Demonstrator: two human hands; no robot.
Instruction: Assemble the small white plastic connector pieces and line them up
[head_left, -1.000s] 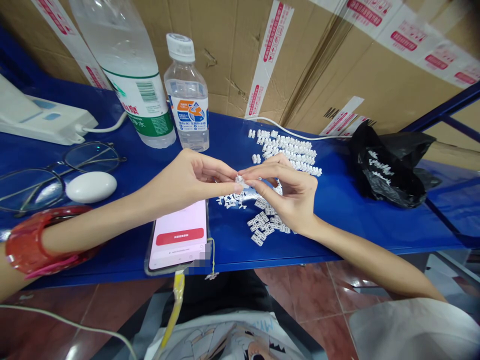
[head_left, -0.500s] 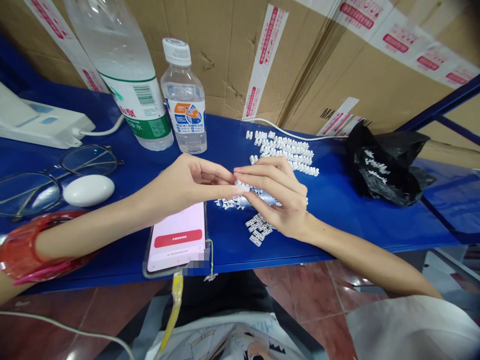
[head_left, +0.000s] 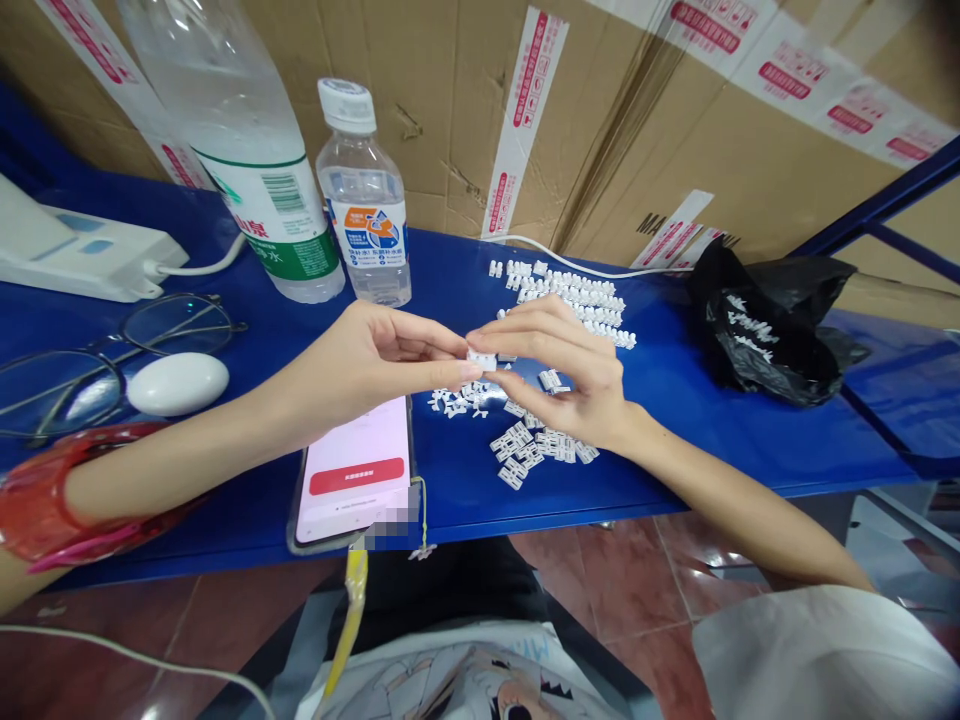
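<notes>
Between the fingertips of both hands is a small white plastic piece [head_left: 482, 361], held above the blue tabletop. My left hand [head_left: 382, 350] pinches its left side between thumb and fingers. The fingers of my right hand [head_left: 566, 370] close on its right side from above and below; fingertips hide part of the piece. Below my hands lie a pile of flat white pieces with slots [head_left: 517, 450] and a scatter of tiny white parts [head_left: 459, 400]. Behind my right hand stand rows of small white pieces [head_left: 577, 295].
A phone [head_left: 349, 480] lies near the front edge. At the left are glasses [head_left: 180, 322], a white oval object [head_left: 178, 383] and a power strip [head_left: 97, 250]. A large bottle [head_left: 292, 230], a smaller bottle [head_left: 367, 230] and cardboard boxes [head_left: 442, 120] stand behind. A black bag [head_left: 765, 330] holds white parts.
The white piece and my fingertips have risen slightly. My right hand has tilted and lifted, uncovering more of the flat white pieces beneath it.
</notes>
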